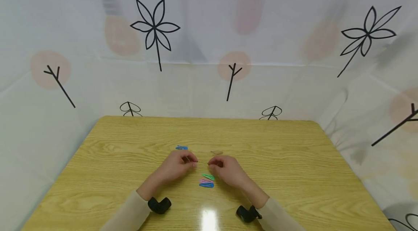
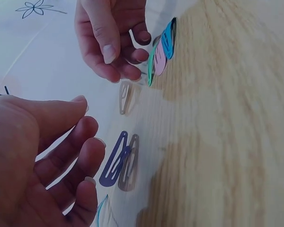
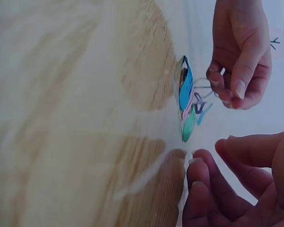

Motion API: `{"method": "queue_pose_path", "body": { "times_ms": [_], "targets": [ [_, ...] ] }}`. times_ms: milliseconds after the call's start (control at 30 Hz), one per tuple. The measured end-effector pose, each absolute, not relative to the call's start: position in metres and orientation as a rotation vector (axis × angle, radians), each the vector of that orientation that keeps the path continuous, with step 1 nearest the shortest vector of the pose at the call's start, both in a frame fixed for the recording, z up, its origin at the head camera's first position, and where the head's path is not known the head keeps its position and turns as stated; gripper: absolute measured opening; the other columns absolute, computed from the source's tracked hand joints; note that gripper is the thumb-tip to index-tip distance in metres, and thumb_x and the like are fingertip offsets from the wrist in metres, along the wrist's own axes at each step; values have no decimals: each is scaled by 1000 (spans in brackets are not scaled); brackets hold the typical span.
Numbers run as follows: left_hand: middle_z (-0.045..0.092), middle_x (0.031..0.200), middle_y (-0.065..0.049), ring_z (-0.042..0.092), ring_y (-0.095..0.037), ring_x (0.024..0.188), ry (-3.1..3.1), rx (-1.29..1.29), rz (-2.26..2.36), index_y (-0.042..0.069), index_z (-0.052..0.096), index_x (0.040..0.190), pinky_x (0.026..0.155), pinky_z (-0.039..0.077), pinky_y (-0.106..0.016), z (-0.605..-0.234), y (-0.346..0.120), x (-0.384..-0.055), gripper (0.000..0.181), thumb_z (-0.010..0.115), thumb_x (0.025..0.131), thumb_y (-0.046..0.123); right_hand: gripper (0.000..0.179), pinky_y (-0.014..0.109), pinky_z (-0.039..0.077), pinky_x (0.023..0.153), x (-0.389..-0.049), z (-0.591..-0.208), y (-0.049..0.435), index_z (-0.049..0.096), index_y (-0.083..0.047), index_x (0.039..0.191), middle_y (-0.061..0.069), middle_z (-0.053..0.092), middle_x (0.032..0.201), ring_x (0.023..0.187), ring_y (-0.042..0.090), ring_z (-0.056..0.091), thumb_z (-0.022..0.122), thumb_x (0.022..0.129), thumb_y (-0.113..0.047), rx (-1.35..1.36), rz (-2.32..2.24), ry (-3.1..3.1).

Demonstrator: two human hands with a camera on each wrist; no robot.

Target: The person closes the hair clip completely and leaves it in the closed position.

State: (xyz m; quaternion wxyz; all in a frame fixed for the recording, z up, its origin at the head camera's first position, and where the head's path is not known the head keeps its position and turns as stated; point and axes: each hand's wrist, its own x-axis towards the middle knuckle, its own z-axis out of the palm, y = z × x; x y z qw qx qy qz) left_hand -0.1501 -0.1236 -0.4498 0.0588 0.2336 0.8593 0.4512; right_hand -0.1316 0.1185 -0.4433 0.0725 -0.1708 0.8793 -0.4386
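Note:
My left hand hovers over the table with fingers loosely curled and nothing between them. A blue hair clip lies just beyond it; in the left wrist view a purple clip and a brown clip overlap near its fingertips. Opposite, my right hand is also relaxed, its thumb and fingers apart. A beige clip lies just past its fingertips. Closer to me, between the hands, a green clip, a pink clip and another blue clip lie side by side.
The clips lie on a wood-grain table. A white cloth printed with plant drawings hangs behind it and along both sides. Dark wrist cameras sit by the sleeves.

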Motion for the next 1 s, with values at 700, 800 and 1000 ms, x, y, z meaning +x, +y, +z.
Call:
{"method": "queue_pose_path", "body": {
  "times_ms": [700, 800, 1000],
  "targets": [
    [65, 97, 3, 61, -16, 85, 2554, 705, 1505, 7, 69, 107, 76, 50, -29, -459, -132, -155, 16, 72, 93, 13, 14, 34, 50, 79, -142, -444, 100, 72, -6, 107, -2, 66, 98, 91, 16, 61, 66, 95, -9, -597, -1328, 2570],
    [67, 100, 1, 60, -15, 87, 2536, 684, 1481, 7, 68, 110, 77, 50, -29, -461, -132, -155, 19, 73, 93, 14, 17, 32, 49, 77, -144, -444, 98, 70, -2, 110, 0, 65, 95, 87, 15, 59, 66, 94, -7, -634, -1312, 2538],
    [66, 104, 0, 57, -16, 91, 2536, 662, 1435, 8, 68, 111, 81, 47, -31, -464, -133, -156, 22, 74, 91, 16, 23, 32, 48, 75, -146, -444, 95, 66, 1, 115, 0, 62, 91, 84, 15, 56, 69, 93, -7, -692, -1246, 2541]
  ]
}}
